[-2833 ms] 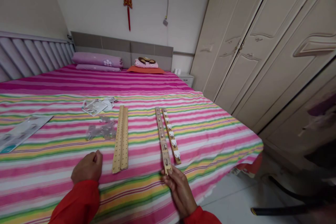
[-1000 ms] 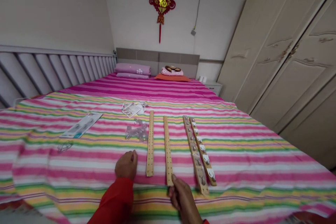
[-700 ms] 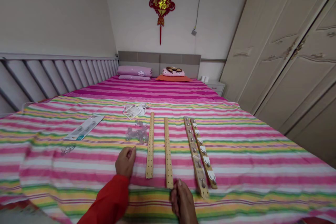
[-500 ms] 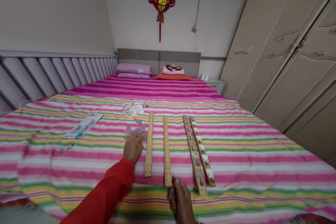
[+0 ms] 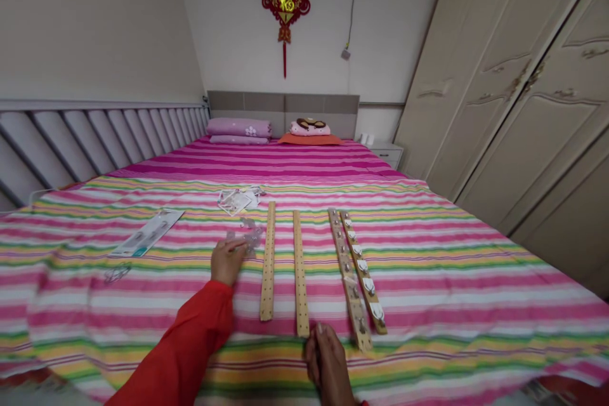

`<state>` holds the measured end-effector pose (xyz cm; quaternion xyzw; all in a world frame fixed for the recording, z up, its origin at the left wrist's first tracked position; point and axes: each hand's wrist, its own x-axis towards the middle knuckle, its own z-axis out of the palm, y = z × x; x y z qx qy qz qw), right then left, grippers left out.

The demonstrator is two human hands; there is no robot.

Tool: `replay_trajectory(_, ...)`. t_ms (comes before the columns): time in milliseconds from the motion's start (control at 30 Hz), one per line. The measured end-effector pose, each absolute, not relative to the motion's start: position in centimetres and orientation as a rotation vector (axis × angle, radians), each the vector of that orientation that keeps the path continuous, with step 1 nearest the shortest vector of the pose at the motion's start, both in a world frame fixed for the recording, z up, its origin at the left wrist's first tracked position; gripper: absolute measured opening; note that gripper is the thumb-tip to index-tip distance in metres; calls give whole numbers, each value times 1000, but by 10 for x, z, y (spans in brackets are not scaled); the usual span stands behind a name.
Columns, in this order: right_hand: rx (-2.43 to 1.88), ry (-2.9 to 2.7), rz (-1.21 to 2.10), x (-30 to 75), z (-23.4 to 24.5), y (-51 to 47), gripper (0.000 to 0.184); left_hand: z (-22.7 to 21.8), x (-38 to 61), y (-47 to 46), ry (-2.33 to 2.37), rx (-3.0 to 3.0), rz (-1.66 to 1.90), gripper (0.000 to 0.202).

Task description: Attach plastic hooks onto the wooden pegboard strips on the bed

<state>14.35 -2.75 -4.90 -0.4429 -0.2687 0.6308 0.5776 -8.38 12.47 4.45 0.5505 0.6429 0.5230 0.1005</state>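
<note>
My left hand (image 5: 228, 261), in a red sleeve, reaches to the near left edge of a small heap of clear plastic pieces (image 5: 253, 236). Its fingers are stretched towards the heap, and I see nothing held in them. To its right lie two pale wooden strips with rows of small holes, a left strip (image 5: 268, 266) and a right strip (image 5: 300, 279). By the near end of the right strip, my right hand (image 5: 327, 358) is closed with its fingers curled; what they hold, if anything, is hidden.
Further right lie a strip with clear-backed metal hooks (image 5: 349, 279) and a strip with white-backed hooks (image 5: 365, 276). A hook package (image 5: 148, 233), thin wire-like pieces (image 5: 117, 273) and paper cards (image 5: 238, 201) lie on the left half of the striped bed sheet (image 5: 428, 304).
My left hand has drawn slightly left, showing more of the clear plastic pieces. My right hand stays by the strip's near end. The whole view has shifted a little.
</note>
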Motion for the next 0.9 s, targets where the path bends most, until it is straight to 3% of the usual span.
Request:
replay_trajectory(133,-1022,-610,1468,144,-50,-29,47,57,-83,101,1626,1157,1491,29)
replay_trajectory(333,-1029,-605,1325,154,-42,-31,47,68,-59,64,1355,979,1379,48)
replay_trajectory(467,-1068,-719,1279,164,-18,-31,45,64,-30,48,1285,851,1308,43)
replay_trajectory(667,-1057,-854,1339,159,10,-29,48,41,20,17,1161,520,1346,18)
replay_trajectory(900,-1067,-824,1292,152,17,-20,44,16,46,-7,1098,526,1377,32)
